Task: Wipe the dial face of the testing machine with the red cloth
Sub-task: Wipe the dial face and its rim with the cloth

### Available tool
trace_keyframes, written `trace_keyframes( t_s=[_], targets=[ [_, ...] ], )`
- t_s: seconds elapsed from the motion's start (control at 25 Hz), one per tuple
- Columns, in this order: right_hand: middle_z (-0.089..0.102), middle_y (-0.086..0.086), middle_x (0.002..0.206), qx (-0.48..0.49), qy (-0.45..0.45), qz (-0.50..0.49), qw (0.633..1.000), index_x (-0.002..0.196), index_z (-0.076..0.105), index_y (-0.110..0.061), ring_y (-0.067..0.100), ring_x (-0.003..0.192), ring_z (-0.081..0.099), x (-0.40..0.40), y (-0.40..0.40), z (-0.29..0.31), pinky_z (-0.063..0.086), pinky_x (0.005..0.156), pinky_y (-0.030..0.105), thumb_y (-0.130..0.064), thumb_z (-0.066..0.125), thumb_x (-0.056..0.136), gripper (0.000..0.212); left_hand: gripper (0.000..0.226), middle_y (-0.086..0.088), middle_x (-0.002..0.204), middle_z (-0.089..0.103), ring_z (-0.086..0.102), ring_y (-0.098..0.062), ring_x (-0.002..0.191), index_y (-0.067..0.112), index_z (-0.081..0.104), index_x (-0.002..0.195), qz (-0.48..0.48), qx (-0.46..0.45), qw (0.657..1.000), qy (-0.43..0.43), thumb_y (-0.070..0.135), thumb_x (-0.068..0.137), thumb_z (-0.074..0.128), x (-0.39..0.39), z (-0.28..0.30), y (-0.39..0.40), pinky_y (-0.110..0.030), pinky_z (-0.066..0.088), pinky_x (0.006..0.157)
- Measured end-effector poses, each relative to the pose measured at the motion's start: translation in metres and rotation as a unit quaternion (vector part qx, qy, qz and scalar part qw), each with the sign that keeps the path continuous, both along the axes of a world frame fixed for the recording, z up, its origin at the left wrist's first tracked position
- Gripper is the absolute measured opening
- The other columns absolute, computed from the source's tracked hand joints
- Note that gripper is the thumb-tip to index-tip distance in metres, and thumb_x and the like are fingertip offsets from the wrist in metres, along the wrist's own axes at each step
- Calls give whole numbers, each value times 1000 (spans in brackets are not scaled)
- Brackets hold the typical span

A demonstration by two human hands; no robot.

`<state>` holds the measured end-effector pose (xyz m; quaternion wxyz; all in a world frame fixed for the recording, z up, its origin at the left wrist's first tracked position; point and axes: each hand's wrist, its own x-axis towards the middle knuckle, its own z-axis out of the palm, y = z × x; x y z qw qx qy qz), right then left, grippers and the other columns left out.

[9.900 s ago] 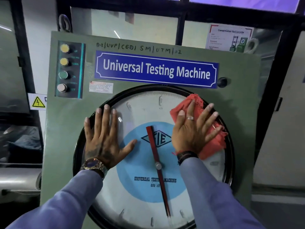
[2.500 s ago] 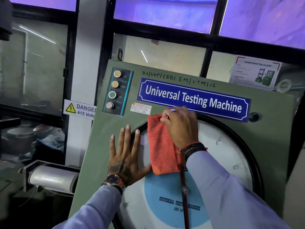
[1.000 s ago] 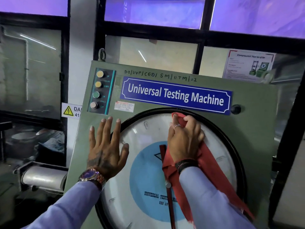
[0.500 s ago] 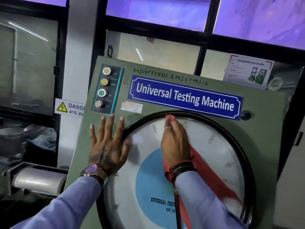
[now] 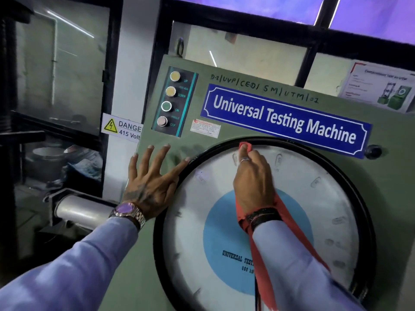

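The round dial face (image 5: 314, 212) is white with a blue centre and a black rim, set in the green testing machine panel (image 5: 224, 70). My right hand (image 5: 253, 182) presses the red cloth (image 5: 289, 223) against the top of the dial, with a cloth tip poking out past my fingertips at the inner edge of the rim. The rest of the cloth hangs down under my wrist and sleeve. My left hand (image 5: 150, 182) lies flat with fingers spread on the green panel, just left of the rim, holding nothing.
A strip of push buttons (image 5: 171, 99) sits at the panel's upper left, above my left hand. A blue nameplate (image 5: 285, 120) runs over the dial. A danger 415 volt sign (image 5: 122, 129) and a metal cylinder (image 5: 78, 212) are to the left.
My right hand has slid the cloth slightly left along the top inner edge of the rim. My left hand has stayed flat on the panel. The view has shifted left.
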<state>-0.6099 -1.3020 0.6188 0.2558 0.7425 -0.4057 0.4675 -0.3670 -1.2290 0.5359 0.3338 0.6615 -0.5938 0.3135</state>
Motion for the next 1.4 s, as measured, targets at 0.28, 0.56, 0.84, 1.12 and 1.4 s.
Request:
trace_keyframes(
  t_s=[0.28,0.56,0.84,1.12,1.4],
  targets=[
    [70,24,107,-10,67,50,996,144,60,4,45,91,66,22,9,-18,56,76,49,6,43,94,53,61,-6,183,13,20,-56,161,64,23,163,45,44,998,-6,54,106,42,5,-15,25,-77,21,125],
    [69,18,115,27,123,99,987,148,58,-3,41,98,64,47,26,-52,53,82,47,6,55,93,56,73,3,184,-7,10,-52,164,79,-12,152,48,88,995,-10,64,107,45,20,-23,31,-72,20,127],
    [69,21,126,100,141,124,977,151,52,4,42,100,66,79,63,-111,56,86,50,9,52,90,62,65,5,182,-11,4,-50,165,79,-13,152,11,125,992,-19,72,106,33,34,-19,28,-71,16,129],
    [70,17,132,126,116,89,981,147,57,1,42,99,67,93,76,-150,59,85,49,8,56,92,56,68,0,183,-6,9,-54,163,76,-6,156,-9,105,994,-30,69,106,40,42,-20,24,-72,20,125],
    [68,18,139,163,102,98,977,148,57,0,42,108,69,94,79,-199,59,98,47,11,60,89,61,70,1,183,-9,5,-53,164,72,-7,159,-2,122,992,-3,68,106,40,37,-42,31,-71,17,126]
  ],
)
